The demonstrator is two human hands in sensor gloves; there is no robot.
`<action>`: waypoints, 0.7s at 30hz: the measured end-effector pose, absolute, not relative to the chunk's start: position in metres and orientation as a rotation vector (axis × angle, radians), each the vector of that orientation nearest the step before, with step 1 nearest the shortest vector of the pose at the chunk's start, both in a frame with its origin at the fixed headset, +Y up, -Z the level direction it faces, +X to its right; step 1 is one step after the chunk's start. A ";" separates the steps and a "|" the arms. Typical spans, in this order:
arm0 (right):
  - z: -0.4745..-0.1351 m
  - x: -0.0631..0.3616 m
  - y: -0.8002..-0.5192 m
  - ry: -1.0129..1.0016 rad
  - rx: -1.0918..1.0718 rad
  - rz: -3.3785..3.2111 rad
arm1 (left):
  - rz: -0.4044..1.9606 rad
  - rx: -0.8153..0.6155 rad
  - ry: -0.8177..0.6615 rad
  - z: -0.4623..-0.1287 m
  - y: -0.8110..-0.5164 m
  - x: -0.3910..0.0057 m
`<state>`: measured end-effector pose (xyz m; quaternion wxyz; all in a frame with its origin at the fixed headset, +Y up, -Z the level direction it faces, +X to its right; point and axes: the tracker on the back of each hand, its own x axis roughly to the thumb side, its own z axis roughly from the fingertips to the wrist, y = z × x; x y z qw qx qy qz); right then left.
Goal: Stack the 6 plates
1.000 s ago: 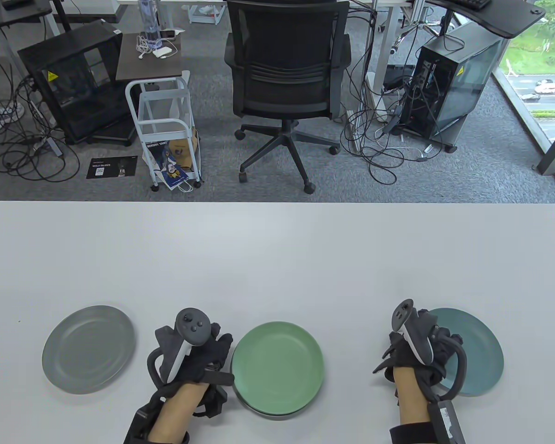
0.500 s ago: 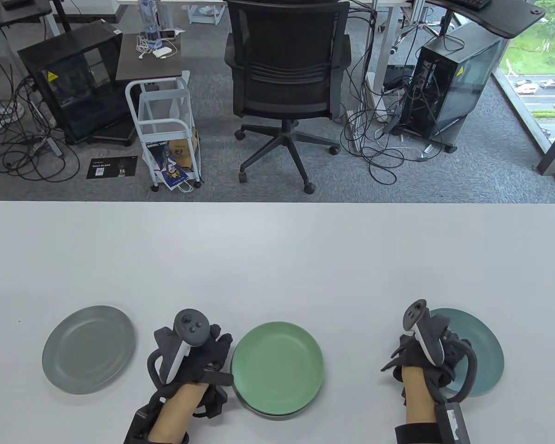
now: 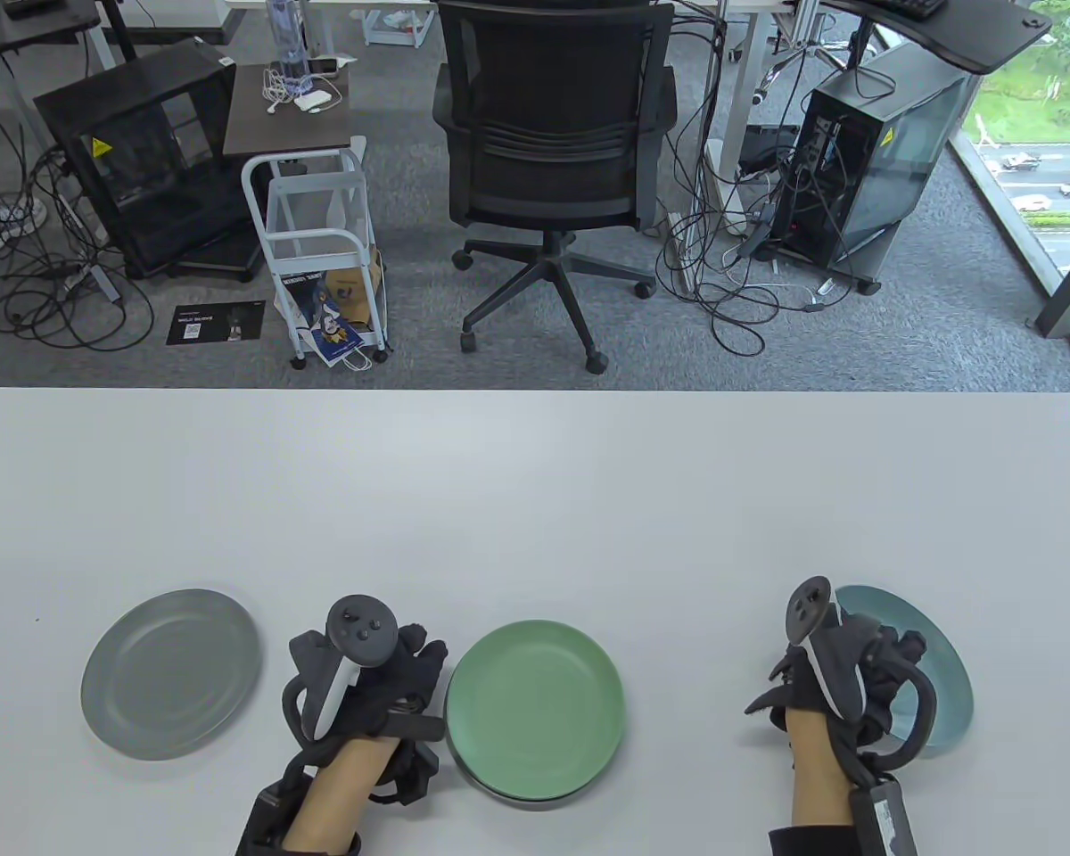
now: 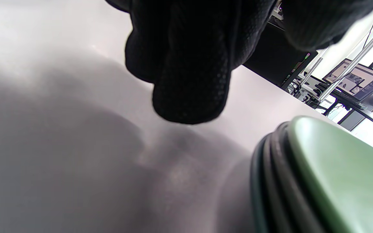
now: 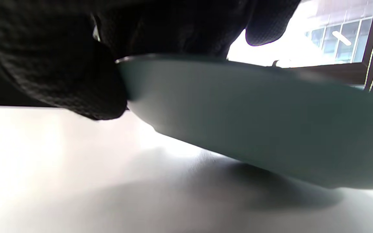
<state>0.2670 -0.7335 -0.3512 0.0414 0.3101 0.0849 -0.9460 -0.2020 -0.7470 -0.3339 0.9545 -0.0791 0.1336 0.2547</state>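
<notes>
A stack of plates with a green plate (image 3: 535,704) on top sits near the table's front middle; the left wrist view shows its green rim (image 4: 335,174) over darker plates. A grey plate (image 3: 171,673) lies alone at the left. A teal plate (image 3: 941,664) is at the right. My right hand (image 3: 865,678) grips the teal plate's left rim and tilts it up off the table; the right wrist view shows the plate (image 5: 254,119) raised at my fingers (image 5: 76,81). My left hand (image 3: 383,682) rests on the table just left of the stack, holding nothing.
The white table (image 3: 535,499) stretches wide behind the plates. An office chair (image 3: 553,160) and a small white cart (image 3: 321,250) stand on the floor beyond the far edge.
My right hand moved right onto the teal plate, gripped its left rim and tilted that side up. My left hand shifted slightly left.
</notes>
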 end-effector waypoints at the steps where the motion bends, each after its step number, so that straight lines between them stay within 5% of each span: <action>1: -0.350 0.266 -0.733 0.282 0.933 -2.902 | 0.519 -0.160 0.272 -0.334 -0.747 -0.202; 21: -0.338 0.163 -0.725 0.910 0.056 -2.933 | 0.660 -0.116 0.324 -0.334 -0.746 -0.219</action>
